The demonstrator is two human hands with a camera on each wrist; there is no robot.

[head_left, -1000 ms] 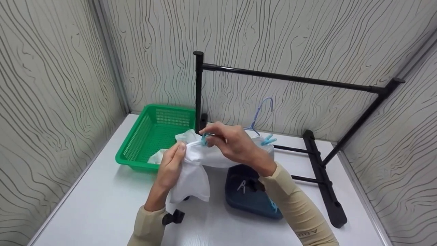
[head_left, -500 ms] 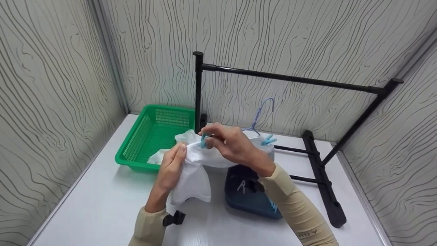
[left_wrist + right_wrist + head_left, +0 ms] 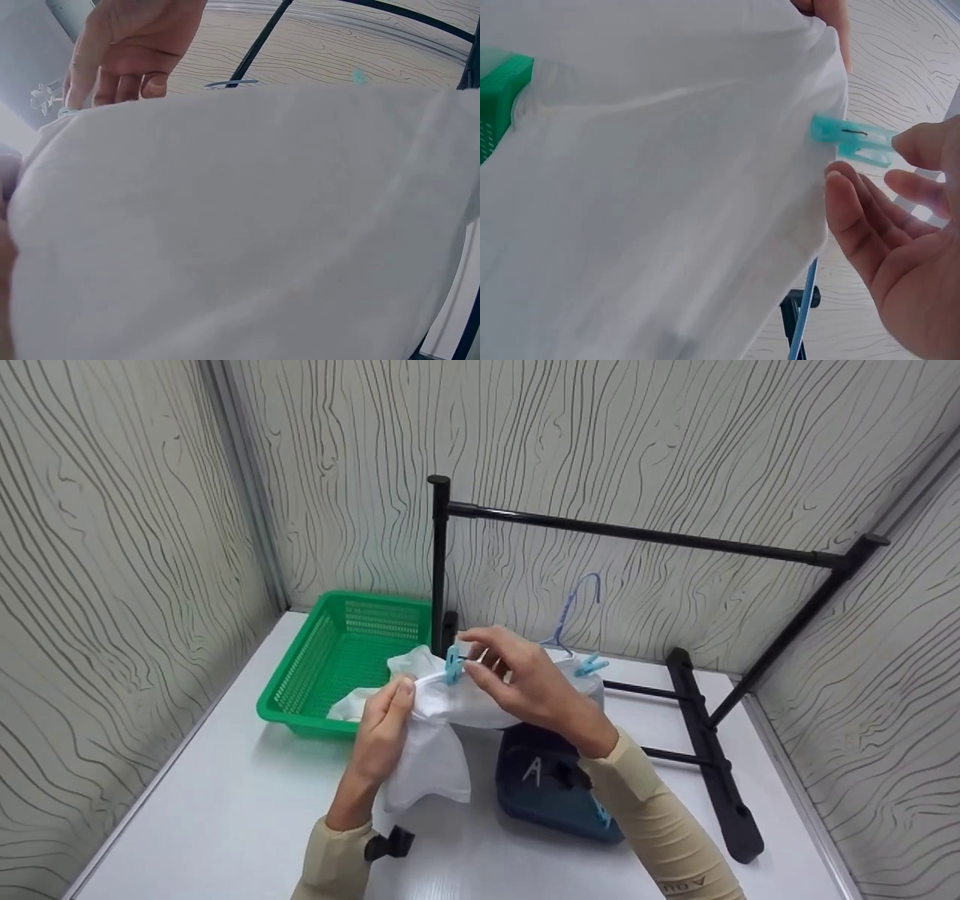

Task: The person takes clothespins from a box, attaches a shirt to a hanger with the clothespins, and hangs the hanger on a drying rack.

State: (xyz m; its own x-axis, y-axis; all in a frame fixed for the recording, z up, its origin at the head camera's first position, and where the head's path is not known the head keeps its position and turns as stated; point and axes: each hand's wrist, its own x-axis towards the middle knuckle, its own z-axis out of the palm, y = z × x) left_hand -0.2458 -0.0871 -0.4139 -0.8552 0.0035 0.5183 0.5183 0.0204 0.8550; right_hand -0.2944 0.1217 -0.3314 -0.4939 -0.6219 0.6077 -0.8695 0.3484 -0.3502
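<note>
At 4 o'clock from the left hand (image 3: 384,735), white cloth (image 3: 431,761) hung from its pinching grip. A blue clothespin (image 3: 453,664) clasped the hem (image 3: 429,679) at 1 o'clock; beside it, the right hand (image 3: 529,675) stood spread. The cloth looked light, limp, best held by its hem.

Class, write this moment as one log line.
left hand: grips white cloth | right hand: beside light-blue clothespin | clothespin: clipped to cloth

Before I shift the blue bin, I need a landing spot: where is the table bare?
Bare table shows in front of the green basket, left of the left sleeve; another patch lies between the right sleeve and the rack's right foot. Crowded: the middle, where left hand, right hand, white cloth and blue bin cluster.
</note>
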